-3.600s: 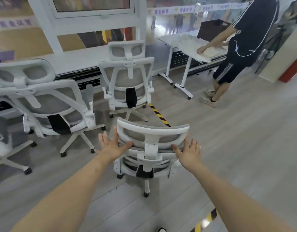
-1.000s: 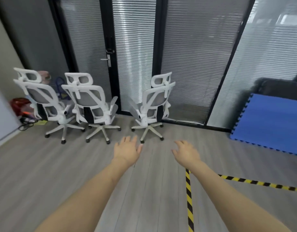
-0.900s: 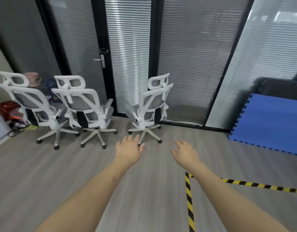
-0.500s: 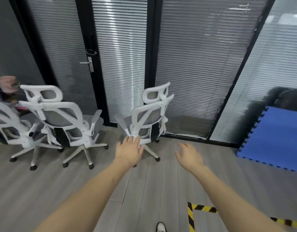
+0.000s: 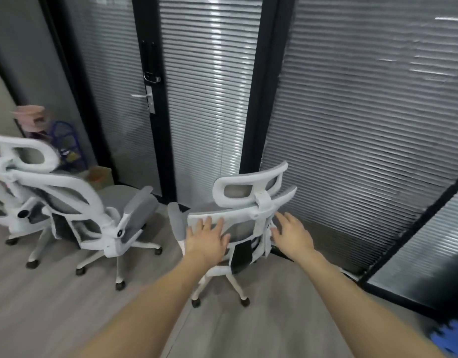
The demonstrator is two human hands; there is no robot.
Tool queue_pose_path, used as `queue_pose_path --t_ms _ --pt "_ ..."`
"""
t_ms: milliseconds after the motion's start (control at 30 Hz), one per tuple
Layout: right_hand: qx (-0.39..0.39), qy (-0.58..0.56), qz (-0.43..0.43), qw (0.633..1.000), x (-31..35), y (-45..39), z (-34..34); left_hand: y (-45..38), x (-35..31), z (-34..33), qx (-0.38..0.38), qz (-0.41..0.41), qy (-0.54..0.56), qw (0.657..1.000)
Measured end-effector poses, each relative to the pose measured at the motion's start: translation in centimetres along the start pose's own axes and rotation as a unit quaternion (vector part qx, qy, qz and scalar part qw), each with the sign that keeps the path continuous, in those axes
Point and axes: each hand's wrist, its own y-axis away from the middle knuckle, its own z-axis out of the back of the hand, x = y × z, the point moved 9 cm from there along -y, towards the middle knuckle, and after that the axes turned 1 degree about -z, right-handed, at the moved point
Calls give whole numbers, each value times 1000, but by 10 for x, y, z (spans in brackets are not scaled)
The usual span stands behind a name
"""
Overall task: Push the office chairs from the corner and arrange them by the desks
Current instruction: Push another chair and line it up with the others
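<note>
A white office chair (image 5: 248, 192) with grey mesh stands right in front of me, its back turned to me, close to the glass wall. My left hand (image 5: 206, 239) reaches its backrest's left side with fingers spread and straight; whether it touches is unclear. My right hand (image 5: 291, 235) hovers at the backrest's right edge, fingers straight and holding nothing. A second white chair (image 5: 93, 218) stands to the left, and a third chair (image 5: 5, 192) is partly cut off at the left edge.
A glass wall with closed blinds (image 5: 364, 125) and a black-framed door (image 5: 150, 94) runs behind the chairs. A pink and blue rack (image 5: 54, 135) stands in the left corner. A blue foam mat (image 5: 452, 339) lies at the bottom right. Grey floor lies around my arms.
I have walked up to the chairs in the corner. Both hands, empty in the air before, now reach the backrest of the nearest chair.
</note>
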Motion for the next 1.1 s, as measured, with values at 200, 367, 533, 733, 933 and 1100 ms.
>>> queue_pose_path --t_ms 200,367,533,733,933,1100 --pt "56 36 36 997 -26 -97 -13 -69 -13 -34 71 78 15 994" --pt "126 117 103 980 -26 -133 -44 -86 -11 -44 42 83 -2 996" --pt "113 114 121 980 -15 -118 -63 -81 5 -38 54 90 -27 994" --pt "89 90 118 985 37 -79 -78 -67 66 -32 63 68 -14 996" --pt "58 81 66 993 78 -53 -84 -72 117 -19 75 7 14 997" --pt "33 78 28 996 111 -35 -91 -89 150 -5 83 -36 28 996"
